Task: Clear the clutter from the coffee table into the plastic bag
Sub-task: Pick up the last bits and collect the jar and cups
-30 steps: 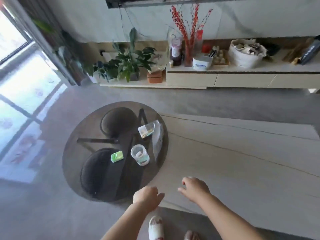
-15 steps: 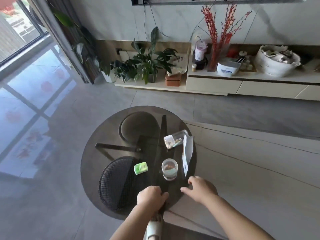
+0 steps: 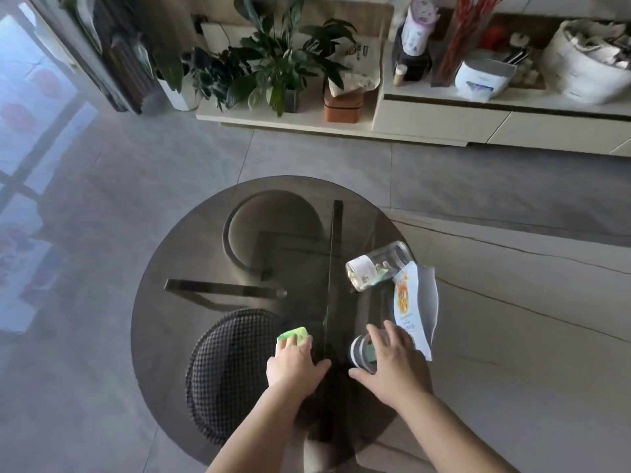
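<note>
A round smoked-glass table (image 3: 191,268) fills the middle of the view, with two stools showing through its top. At its right edge lies a white plastic bag (image 3: 415,308) with an orange print, flat on the glass. Just beyond the bag a clear jar (image 3: 377,266) lies on its side, its white lid toward the left. The right hand (image 3: 392,361) is spread open over a small clear cup (image 3: 362,353), fingers draped across its rim and reaching the bag's near corner; it is not closed round the cup. The left hand (image 3: 293,361) lies open and flat, fingertips on a small green packet (image 3: 293,335) left of the cup.
</note>
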A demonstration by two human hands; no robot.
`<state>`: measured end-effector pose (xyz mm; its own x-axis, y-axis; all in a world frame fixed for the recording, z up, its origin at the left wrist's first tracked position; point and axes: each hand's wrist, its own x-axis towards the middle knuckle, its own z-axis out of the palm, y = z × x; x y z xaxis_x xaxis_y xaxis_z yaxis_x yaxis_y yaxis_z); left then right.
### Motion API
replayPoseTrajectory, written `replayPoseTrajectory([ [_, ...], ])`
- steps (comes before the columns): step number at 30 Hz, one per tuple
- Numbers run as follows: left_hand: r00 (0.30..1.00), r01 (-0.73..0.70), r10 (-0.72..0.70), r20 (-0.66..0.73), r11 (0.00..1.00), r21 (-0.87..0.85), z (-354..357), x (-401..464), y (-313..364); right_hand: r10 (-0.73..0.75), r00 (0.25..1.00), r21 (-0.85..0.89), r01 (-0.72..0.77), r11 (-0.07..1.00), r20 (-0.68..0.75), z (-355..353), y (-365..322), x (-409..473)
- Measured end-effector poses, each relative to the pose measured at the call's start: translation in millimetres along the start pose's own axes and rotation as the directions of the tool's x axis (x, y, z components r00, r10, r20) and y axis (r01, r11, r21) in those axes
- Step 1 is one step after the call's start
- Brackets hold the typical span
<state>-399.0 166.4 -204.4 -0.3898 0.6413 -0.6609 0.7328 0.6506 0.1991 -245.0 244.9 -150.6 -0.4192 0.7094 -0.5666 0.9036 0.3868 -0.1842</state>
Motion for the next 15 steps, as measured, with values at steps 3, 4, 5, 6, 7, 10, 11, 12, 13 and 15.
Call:
replayPoseTrajectory([
  [3, 1.000, 0.008, -0.008, 0.021, 1.000, -0.004, 10.4, 31.0, -8.2, 0.016, 1.000, -0.033, -0.015, 0.999, 0.026, 15.7, -0.3, 24.9],
  [4, 0.999, 0.015, -0.015, 0.036, 1.000, 0.003, 14.5, 39.6, -10.5, 0.024, 0.999, -0.043, -0.023, 0.999, 0.026, 22.1, 1.4, 31.6],
  [5, 0.998, 0.022, -0.022, 0.054, 1.000, 0.017, 19.2, 47.9, -12.5, 0.034, 0.999, -0.054, -0.033, 0.998, 0.029, 28.2, 3.5, 37.2],
  [6, 0.997, 0.027, -0.030, 0.072, 0.999, 0.034, 24.0, 56.0, -13.9, 0.047, 0.998, -0.064, -0.045, 0.997, 0.031, 33.7, 6.2, 41.6],
  [7, 0.995, 0.032, -0.036, 0.088, 0.998, 0.048, 29.4, 64.0, -14.6, 0.066, 0.997, -0.069, -0.063, 0.996, 0.033, 38.8, 9.1, 44.7],
  [10, 0.992, 0.053, -0.059, 0.109, 0.997, 0.058, 44.8, 85.3, -13.5, 0.103, 0.995, -0.014, -0.103, 0.995, 0.012, 53.6, 14.7, 49.3],
  [11, 0.992, 0.067, -0.073, 0.107, 0.996, 0.057, 50.2, 91.3, -12.7, 0.104, 0.995, 0.015, -0.104, 0.994, -0.005, 58.2, 15.3, 50.1],
  [12, 0.991, 0.082, -0.087, 0.101, 0.995, 0.062, 55.2, 96.8, -12.0, 0.097, 0.995, 0.041, -0.096, 0.995, -0.032, 62.5, 16.0, 51.1],
  [13, 0.991, 0.095, -0.101, 0.089, 0.993, 0.073, 60.3, 101.4, -11.2, 0.088, 0.995, 0.059, -0.085, 0.995, -0.052, 65.7, 17.6, 52.6],
  [15, 0.991, 0.124, -0.128, 0.045, 0.988, 0.088, 68.5, 107.7, -9.4, 0.079, 0.992, 0.079, -0.071, 0.994, -0.098, 69.5, 20.7, 54.0],
])
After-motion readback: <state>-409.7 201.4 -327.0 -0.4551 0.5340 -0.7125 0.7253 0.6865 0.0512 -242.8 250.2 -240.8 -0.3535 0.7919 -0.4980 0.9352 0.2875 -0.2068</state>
